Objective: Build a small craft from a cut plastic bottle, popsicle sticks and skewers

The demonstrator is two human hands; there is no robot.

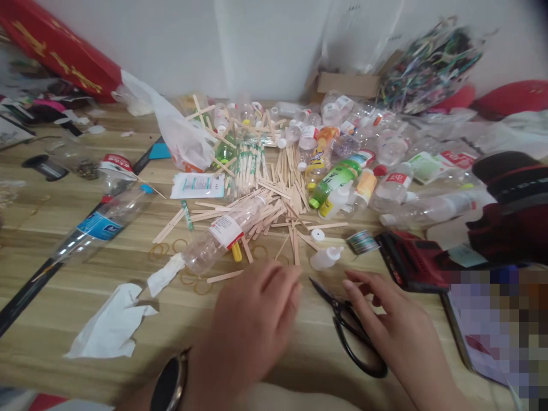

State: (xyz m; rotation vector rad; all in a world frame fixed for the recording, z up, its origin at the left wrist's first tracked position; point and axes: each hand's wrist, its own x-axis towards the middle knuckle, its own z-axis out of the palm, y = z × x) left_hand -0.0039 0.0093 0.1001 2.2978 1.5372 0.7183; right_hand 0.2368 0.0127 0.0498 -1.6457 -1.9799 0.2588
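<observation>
My left hand, with a dark watch at its wrist, is above the near middle of the table. Motion blurs it somewhat, its fingers are curled together, and anything inside them is hidden. My right hand is at the right with fingers apart, next to black-handled scissors that lie on the table and partly under it. Beyond the scissors stands a small white squeeze bottle. A clear plastic bottle with a white and red label lies behind my left hand, against loose wooden craft sticks.
Many plastic bottles crowd the back right. A red and black power tool and a phone are at the right. A crumpled tissue, a blue-labelled bottle and a long black rod lie left.
</observation>
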